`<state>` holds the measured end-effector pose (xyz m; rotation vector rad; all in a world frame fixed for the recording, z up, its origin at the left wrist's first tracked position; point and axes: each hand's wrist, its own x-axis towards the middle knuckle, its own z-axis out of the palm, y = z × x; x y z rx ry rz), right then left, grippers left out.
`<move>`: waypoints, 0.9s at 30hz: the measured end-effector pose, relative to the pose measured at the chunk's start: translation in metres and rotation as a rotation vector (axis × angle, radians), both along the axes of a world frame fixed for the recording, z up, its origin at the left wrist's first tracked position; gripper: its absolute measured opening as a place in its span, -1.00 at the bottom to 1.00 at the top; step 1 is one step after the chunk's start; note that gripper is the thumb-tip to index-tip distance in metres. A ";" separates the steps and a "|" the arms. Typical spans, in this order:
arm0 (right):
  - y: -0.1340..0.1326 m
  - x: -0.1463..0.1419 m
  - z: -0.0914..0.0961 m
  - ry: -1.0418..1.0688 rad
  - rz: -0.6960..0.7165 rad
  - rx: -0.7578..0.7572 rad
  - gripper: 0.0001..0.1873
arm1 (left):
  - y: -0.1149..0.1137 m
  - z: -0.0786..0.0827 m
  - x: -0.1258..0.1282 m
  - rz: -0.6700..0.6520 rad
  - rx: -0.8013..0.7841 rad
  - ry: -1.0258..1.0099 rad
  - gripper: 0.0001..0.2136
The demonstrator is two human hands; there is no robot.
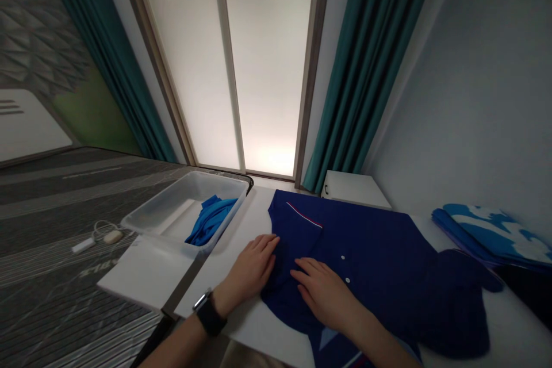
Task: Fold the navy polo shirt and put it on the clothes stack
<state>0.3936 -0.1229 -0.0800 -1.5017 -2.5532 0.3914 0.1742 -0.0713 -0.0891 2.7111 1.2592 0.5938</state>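
Note:
A dark blue polo shirt (379,253) with white buttons and a red-and-white pocket trim lies spread on a white table (241,230). My left hand (252,270), with a dark watch on its wrist, rests flat at the shirt's left edge, fingers stretched out. Just right of it, my right hand (321,290) lies flat on the shirt's front near the button placket, fingers extended. Neither hand grips the cloth.
A clear plastic bin (172,207) holding a bright blue garment (211,221) stands to the left, with its white lid (142,270) lying in front. A folded blue-and-white cloth (495,233) sits far right. A small white cabinet (353,190) stands behind; a bed (52,195) lies at left.

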 end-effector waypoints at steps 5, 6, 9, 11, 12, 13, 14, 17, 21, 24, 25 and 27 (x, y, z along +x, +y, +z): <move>-0.003 0.006 -0.002 0.028 0.008 -0.036 -0.52 | 0.010 -0.027 0.009 -0.076 -0.039 0.142 -0.46; -0.003 0.008 -0.002 0.033 0.012 -0.041 -0.52 | 0.009 -0.031 0.008 -0.079 -0.043 0.162 -0.44; -0.002 0.010 0.002 0.036 0.020 -0.047 -0.52 | 0.005 -0.037 0.004 -0.060 -0.036 0.201 -0.40; 0.000 0.008 0.007 0.022 0.022 -0.045 -0.54 | 0.003 -0.037 0.003 -0.045 -0.017 0.214 -0.39; 0.003 0.006 0.009 0.007 0.020 -0.044 -0.55 | 0.002 -0.036 0.003 -0.042 -0.008 0.218 -0.39; 0.007 0.003 0.012 -0.011 0.015 -0.038 -0.55 | 0.002 -0.035 0.004 -0.046 -0.004 0.222 -0.39; 0.012 -0.001 0.013 -0.029 0.008 -0.023 -0.55 | 0.001 -0.033 0.004 -0.052 -0.004 0.227 -0.39; 0.034 -0.011 0.009 -0.045 -0.013 0.068 -0.51 | 0.001 -0.031 0.005 -0.061 -0.025 0.239 -0.38; 0.073 -0.011 -0.015 -0.043 -0.050 0.088 -0.44 | 0.001 -0.028 0.006 -0.048 -0.065 0.251 -0.37; 0.092 0.002 -0.033 -0.102 -0.132 0.082 -0.39 | 0.001 -0.028 0.006 -0.043 -0.076 0.249 -0.36; 0.095 0.008 -0.037 -0.115 -0.153 0.083 -0.38 | 0.001 -0.027 0.006 -0.042 -0.080 0.249 -0.35; 0.097 0.017 -0.042 -0.127 -0.178 0.089 -0.37 | 0.001 -0.027 0.006 -0.038 -0.088 0.250 -0.35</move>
